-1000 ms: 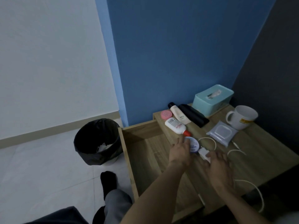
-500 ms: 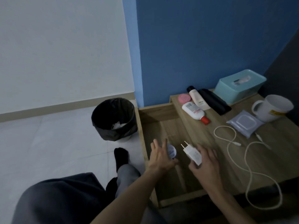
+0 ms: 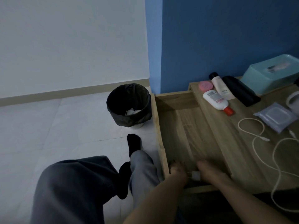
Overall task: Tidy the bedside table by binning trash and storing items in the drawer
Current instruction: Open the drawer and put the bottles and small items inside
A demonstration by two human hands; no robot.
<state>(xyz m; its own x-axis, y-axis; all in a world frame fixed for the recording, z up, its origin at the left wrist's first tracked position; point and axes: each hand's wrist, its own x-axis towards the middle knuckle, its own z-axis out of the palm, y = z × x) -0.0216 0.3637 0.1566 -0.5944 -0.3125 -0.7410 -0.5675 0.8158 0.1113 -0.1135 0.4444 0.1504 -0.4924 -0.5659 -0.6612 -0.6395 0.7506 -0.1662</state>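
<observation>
The wooden drawer [image 3: 178, 126] stands pulled out beside the bedside table top [image 3: 242, 151]. Both my hands are low in the drawer's near end, blurred. My right hand [image 3: 208, 172] grips a white charger plug [image 3: 195, 175], which shows between the two hands. My left hand [image 3: 178, 170] lies next to it by the drawer's left wall; the small round blue tin is hidden, and I cannot tell whether this hand holds it. A white cable [image 3: 258, 143] snakes over the table top. A black-lined bin [image 3: 129, 104] with white paper inside stands on the floor to the left.
On the table top lie a white lotion bottle with a red cap [image 3: 215, 101], a pink round tin [image 3: 205, 86], a beige bottle [image 3: 220, 85], a black case [image 3: 239, 91], a wipes pack [image 3: 276, 117], a teal tissue box [image 3: 271, 73] and a mug [image 3: 293, 101]. My legs are left of the drawer.
Both hands left the table top, the left with the blue tin and the right with the charger plug, and sank into the drawer's near end. The view swung left and down.
</observation>
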